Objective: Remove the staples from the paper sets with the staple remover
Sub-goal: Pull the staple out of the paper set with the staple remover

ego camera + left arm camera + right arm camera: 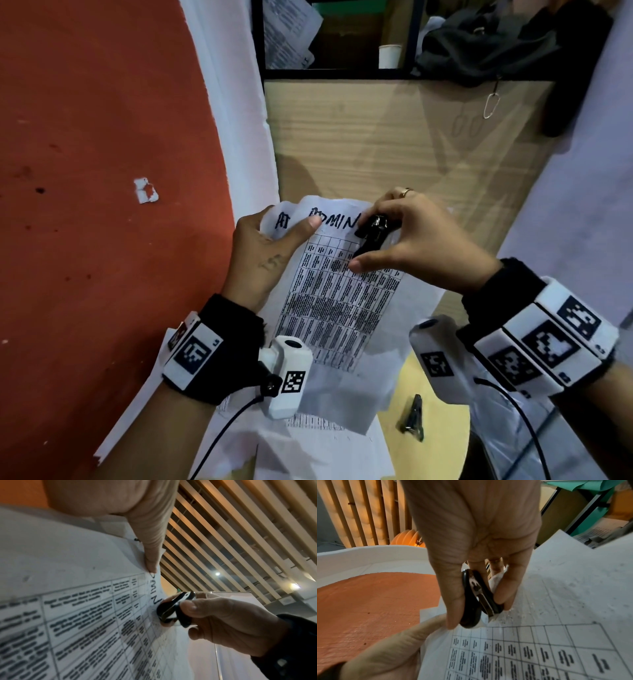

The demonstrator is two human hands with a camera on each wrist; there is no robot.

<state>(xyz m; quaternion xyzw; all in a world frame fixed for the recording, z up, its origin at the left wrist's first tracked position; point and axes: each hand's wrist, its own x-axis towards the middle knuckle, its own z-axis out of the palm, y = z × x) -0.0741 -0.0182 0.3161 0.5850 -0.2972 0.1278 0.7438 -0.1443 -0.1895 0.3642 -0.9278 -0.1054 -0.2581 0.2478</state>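
Observation:
A stapled paper set [329, 294] with a printed table and handwritten letters at its top is held up in front of me. My left hand [274, 246] grips its top left corner, thumb on the front of the sheet [85, 601]. My right hand [404, 240] pinches a black staple remover [373, 233] between thumb and fingers, its jaws squeezed together on the paper's top right corner. The remover [175, 608] shows the same in the left wrist view, and the remover [477, 599] bites a fold of paper [556, 601] in the right wrist view. The staple itself is hidden.
More loose printed sheets [308, 442] lie below the held set. A black clip-like tool [412, 418] rests on a yellow surface. An orange-red surface [102, 205] fills the left; a wooden panel [394, 144] with shelves, a paper cup [389, 56] and a dark bag [486, 44] stands behind.

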